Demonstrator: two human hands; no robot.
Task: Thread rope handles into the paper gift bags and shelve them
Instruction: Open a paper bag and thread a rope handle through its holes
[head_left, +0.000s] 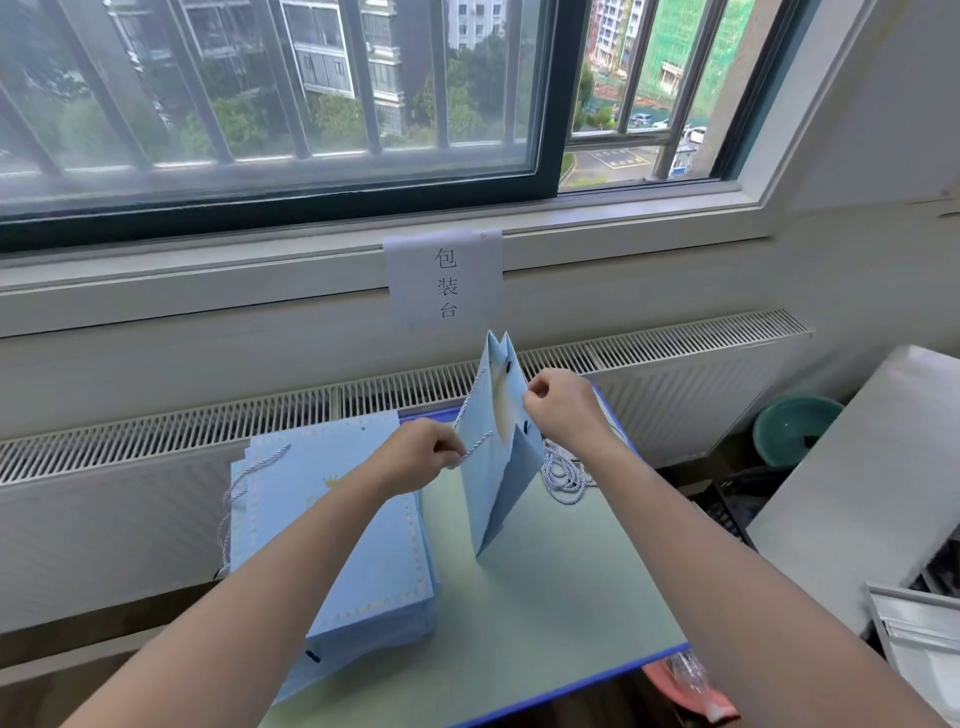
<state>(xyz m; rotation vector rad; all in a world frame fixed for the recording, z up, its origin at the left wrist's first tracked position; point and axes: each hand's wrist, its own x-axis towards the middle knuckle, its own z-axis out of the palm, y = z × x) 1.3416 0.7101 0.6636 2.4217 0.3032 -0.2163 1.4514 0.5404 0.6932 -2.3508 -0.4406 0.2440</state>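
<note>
A light blue paper gift bag (501, 483) stands upright and folded flat on the green table (545, 597), its narrow edge toward me. A blue-white rope handle (470, 405) loops out of its left face. My left hand (423, 454) pinches that rope just left of the bag. My right hand (563, 410) pinches at the bag's right face near its top. A stack of flat blue gift bags (337, 530) lies on the table's left part, with a rope hanging off its left side. A bundle of loose ropes (563, 475) lies behind the bag on the right.
A radiator (208, 467) runs along the wall under the window, with a paper sign (444, 280) above it. A white cabinet top (872, 478), a teal basin (795, 428) and a dark crate (727, 506) stand to the right. A pink bowl (680, 686) sits below the table's front edge.
</note>
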